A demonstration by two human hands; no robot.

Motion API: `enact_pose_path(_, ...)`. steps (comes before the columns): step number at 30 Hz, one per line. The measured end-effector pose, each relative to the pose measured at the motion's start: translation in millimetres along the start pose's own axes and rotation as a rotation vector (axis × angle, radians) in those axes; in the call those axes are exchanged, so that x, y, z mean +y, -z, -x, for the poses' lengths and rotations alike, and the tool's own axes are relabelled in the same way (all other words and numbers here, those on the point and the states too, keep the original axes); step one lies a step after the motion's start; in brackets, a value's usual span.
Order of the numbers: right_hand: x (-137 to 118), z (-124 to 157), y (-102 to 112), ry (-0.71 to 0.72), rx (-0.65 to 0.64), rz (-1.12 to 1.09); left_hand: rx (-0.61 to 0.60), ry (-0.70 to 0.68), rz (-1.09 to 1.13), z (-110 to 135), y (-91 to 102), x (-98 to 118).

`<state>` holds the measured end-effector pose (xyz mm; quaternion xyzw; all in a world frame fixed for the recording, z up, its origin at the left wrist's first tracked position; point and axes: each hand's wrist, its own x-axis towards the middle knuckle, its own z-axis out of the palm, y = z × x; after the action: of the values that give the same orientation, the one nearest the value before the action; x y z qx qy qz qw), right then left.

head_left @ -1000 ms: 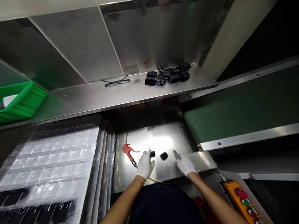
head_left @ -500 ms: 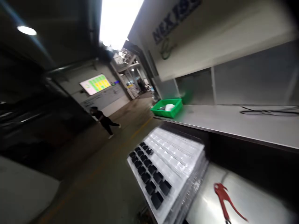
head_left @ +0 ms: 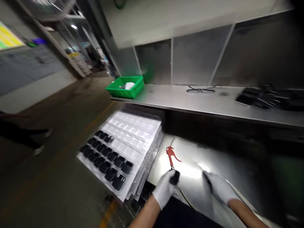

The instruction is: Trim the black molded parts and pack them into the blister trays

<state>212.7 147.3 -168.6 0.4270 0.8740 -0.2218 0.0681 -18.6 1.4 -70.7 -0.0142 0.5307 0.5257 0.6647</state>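
My left hand [head_left: 163, 191], in a white glove, is closed on a small black plastic part [head_left: 175, 177] just above the steel work surface [head_left: 228, 164], close to a red air blow gun [head_left: 171, 155]. My right hand [head_left: 219, 188], also gloved, rests on the steel surface to the right; it is smeared by motion and what it holds is unclear. A stack of clear blister trays [head_left: 133, 139] lies to the left, its near rows filled with black parts [head_left: 106, 156].
A steel shelf [head_left: 213, 104] runs above the work surface, carrying a green bin [head_left: 125, 87], a pair of glasses [head_left: 200, 90] and a heap of black parts [head_left: 263, 96]. To the left lies the open factory floor, where a person's leg [head_left: 21, 137] shows at the edge.
The view swung far left to the aisle and back toward the bench. My left hand now grips the black part that it was only touching a second ago.
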Motion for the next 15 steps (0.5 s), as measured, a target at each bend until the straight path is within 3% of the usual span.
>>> enact_pose_path(2, 10.8, 13.1, -5.5, -0.041, -0.048, 0.024, -0.045, 0.08, 0.115, 4.4, 1.0, 4.9)
enact_pose_path(4, 7.8, 13.2, -8.7, -0.073, -0.018, 0.041, -0.089, 0.129, 0.212, 10.2, 3.1, 16.0)
enact_pose_path(9, -22.9, 13.9, -9.2, -0.126, 0.123, 0.006, -0.201, 0.195, 0.353, 27.8, -5.7, 33.0)
enact_pose_path(12, -44.3, 16.0, -13.6, -0.151, 0.114, -0.065, -0.303, 0.232, 0.403, 35.8, -14.0, 36.6)
enact_pose_path(15, -69.8, 2.0, -21.4, -0.197, 0.056, -0.159, -0.315, 0.238, 0.36, 44.2, -19.7, 41.5)
